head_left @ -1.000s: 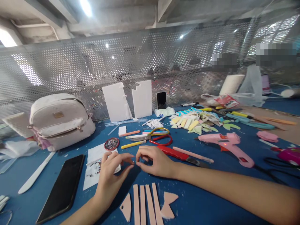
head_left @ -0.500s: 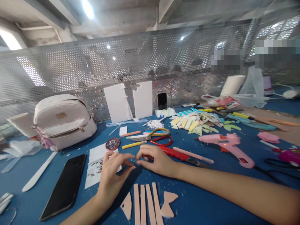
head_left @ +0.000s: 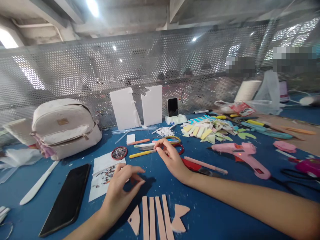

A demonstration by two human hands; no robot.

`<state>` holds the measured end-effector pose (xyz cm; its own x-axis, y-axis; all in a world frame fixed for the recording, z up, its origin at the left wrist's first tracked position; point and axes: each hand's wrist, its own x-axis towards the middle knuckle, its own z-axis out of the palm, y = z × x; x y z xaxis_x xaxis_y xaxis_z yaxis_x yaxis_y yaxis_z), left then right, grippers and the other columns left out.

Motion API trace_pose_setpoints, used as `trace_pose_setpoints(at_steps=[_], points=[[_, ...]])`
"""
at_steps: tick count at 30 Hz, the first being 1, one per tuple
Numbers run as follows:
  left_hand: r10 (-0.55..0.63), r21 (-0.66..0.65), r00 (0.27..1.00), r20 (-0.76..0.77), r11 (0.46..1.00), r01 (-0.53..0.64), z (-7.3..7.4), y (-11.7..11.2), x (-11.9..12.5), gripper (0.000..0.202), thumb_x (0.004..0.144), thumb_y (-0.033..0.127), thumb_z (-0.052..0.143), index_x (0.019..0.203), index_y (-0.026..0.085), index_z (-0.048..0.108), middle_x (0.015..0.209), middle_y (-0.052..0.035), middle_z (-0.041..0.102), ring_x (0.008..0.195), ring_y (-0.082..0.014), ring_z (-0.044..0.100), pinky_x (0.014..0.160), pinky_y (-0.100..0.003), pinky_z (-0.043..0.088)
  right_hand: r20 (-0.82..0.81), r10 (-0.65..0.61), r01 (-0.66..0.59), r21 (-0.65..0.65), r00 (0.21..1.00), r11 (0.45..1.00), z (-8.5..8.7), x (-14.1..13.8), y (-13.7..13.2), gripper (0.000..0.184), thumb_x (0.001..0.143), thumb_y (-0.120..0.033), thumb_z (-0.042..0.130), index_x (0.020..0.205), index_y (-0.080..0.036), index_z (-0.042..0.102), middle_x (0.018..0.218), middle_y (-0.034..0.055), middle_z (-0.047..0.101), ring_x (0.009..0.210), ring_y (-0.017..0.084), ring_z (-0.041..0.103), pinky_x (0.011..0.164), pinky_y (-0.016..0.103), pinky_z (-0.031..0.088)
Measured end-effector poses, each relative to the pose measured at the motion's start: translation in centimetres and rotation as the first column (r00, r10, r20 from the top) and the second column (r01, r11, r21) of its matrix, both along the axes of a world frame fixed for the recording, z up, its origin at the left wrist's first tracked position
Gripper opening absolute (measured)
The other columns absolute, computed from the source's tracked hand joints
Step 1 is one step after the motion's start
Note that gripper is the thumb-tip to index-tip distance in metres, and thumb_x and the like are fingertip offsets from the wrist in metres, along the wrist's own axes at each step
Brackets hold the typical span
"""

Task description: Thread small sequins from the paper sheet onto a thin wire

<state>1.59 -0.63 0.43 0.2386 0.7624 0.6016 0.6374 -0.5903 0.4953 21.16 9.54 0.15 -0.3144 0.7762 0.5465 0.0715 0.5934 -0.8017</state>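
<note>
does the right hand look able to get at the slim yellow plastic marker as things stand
Probably yes: the right hand is close by one end of the slim yellow plastic marker, and nothing seems to lie across it.

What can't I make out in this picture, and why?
In the head view:
Pink strips: lower ends cut off by the bottom edge.
Red cutter: one end hidden behind the right hand.
Left hand: anything between its fingertips is too small to tell.
Perforated panel: its mesh blurs what lies behind.
</note>
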Motion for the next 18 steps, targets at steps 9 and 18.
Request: trace_pose_setpoints(at_steps=[9,18], points=[[0.163,-0.078,0.985,0.048,0.984,-0.159,-0.4,0.6,0.0,0.021,0.086,0.014,0.066,0.103,0.025,0.062,0.077,0.0013,0.071,0.074,-0.0226,0.061,0.073,-0.037,0.044,0.348,0.296,-0.378,0.194,0.889,0.905,1.0,-0.2,-1.5,0.008,0.094,-0.023,0.06,0.101,-0.02,0.063,0.098,0.0049,0.067,0.093,0.02,0.058,0.084,0.033,0.045],[0.155,-0.101,0.981,-0.116,0.981,-0.167,0.0,1.8,-0.7,0.016,0.086,0.014,0.068,0.096,0.026,0.066,0.097,-0.0007,0.073,0.088,-0.0248,0.063,0.083,-0.041,0.037,0.279,0.203,-0.248,0.136,0.939,0.959,1.0,-0.4,-1.2,0.011,0.094,-0.022,0.06,0.083,-0.019,0.063,0.083,0.0023,0.063,0.079,0.017,0.056,0.07,0.027,0.043]])
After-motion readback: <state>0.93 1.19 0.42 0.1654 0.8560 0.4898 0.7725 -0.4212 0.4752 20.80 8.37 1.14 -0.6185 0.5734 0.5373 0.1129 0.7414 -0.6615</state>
